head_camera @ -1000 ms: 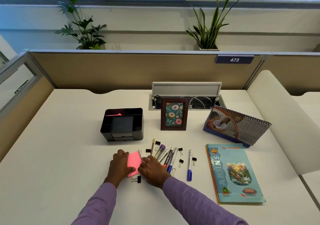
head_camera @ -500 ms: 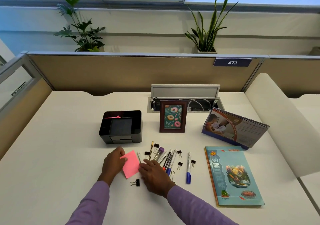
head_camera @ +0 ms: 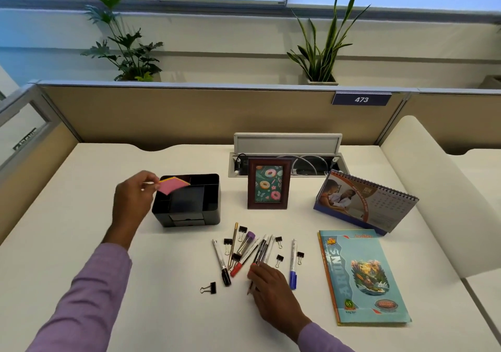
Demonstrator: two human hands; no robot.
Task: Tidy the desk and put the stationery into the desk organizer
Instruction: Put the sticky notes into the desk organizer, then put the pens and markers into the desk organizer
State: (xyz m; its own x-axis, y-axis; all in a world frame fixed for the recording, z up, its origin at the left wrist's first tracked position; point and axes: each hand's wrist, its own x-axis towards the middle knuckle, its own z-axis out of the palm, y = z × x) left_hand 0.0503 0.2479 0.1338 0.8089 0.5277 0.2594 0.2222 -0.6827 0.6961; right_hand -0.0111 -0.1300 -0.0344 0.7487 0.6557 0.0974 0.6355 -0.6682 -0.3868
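Note:
The black desk organizer stands left of centre on the desk. My left hand pinches a pink sticky-note pad by its edge and holds it tilted over the organizer's back left compartment. Several pens and markers lie fanned out in front of the organizer, among them a black marker, a red-capped marker and a blue marker. My right hand lies on the near ends of the middle pens with fingers stretched over them. Several black binder clips are scattered around the pens.
A framed doughnut picture stands behind the pens, in front of an open cable tray. A desk calendar and a blue notebook are at the right. Partition walls close off the back and left.
My left hand lifted the pink pad off the desk and carried it up and back over the organizer. My right hand slid right from the pad onto the pens.

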